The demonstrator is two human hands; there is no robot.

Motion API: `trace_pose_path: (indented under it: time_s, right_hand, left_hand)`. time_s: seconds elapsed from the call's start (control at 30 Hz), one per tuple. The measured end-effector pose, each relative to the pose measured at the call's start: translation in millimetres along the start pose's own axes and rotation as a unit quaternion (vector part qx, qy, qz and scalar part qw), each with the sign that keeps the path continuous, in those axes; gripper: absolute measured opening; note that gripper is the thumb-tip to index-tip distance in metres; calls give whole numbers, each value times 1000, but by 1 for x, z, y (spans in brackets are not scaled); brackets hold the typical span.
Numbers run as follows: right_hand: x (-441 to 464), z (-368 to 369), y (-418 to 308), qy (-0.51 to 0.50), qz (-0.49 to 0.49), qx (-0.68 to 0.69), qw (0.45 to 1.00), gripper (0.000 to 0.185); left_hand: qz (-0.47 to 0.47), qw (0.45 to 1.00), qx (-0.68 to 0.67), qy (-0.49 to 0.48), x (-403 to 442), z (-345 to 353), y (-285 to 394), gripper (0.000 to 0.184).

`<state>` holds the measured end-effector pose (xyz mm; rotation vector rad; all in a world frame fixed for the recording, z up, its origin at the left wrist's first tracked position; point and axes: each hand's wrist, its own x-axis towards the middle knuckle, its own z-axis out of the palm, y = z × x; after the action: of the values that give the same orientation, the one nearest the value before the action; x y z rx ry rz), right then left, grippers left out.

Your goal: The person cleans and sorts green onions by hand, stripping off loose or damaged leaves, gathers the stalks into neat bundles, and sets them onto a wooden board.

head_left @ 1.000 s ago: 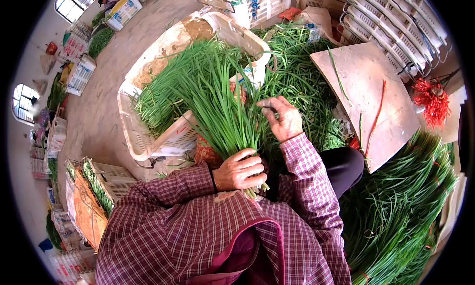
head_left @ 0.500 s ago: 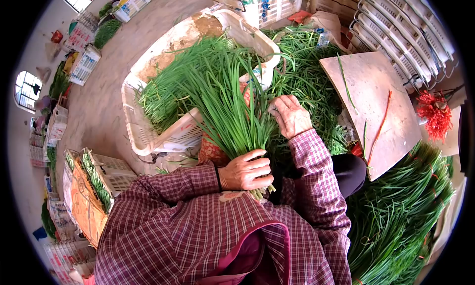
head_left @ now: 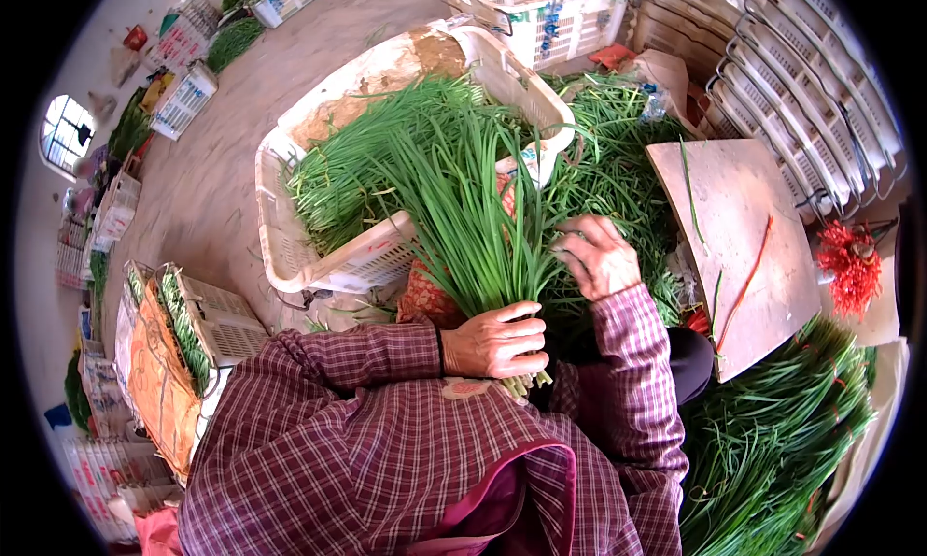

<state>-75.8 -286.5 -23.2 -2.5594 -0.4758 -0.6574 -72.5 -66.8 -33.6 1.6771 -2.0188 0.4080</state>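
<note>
My left hand (head_left: 497, 342) is wrapped round the lower stalks of a bunch of garlic chives (head_left: 473, 218). The cut ends stick out below my fingers, and the long green leaves fan upward. At the bunch's right edge is my right hand (head_left: 601, 256), its fingers bent and a little apart beside the outer leaves; I see nothing held in it. Behind the bunch, a white plastic crate (head_left: 290, 256) holds more chives (head_left: 357, 170). A heap of loose greens (head_left: 618, 150) lies beyond my right hand.
To the right sits a board (head_left: 739, 237) with a red strip (head_left: 745, 281) and stray leaves on it. Bundled chives (head_left: 772, 440) lie below it. A red bunch of ties (head_left: 850, 266) hangs near stacked crates (head_left: 801, 92). Another crate (head_left: 217, 314) stands at left.
My right hand has drawn slightly back from the leaves, and its fingers have loosened. My left hand keeps its hold on the bunch. The whole view has shifted a little.
</note>
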Motion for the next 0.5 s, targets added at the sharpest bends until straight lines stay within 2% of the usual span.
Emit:
trace_pose_path:
  time_s: [0.13, 0.27, 0.4, 0.5]
  right_hand:
    - [-23, -28, 6, 44, 47, -58, 996, 10]
    - [-47, -49, 3, 30, 116, -90, 989, 7]
    - [-65, -70, 0, 10, 179, -73, 981, 13]
    - [-76, -78, 3, 41, 182, -102, 977, 15]
  left_hand:
    - [-19, 999, -13, -28, 6, -2, 0, 15]
    - [-38, 997, -49, 41, 18, -2, -7, 17]
    - [-74, 996, -50, 17, 31, -1, -13, 10]
    - [-83, 996, -29, 2, 34, 4, -13, 9]
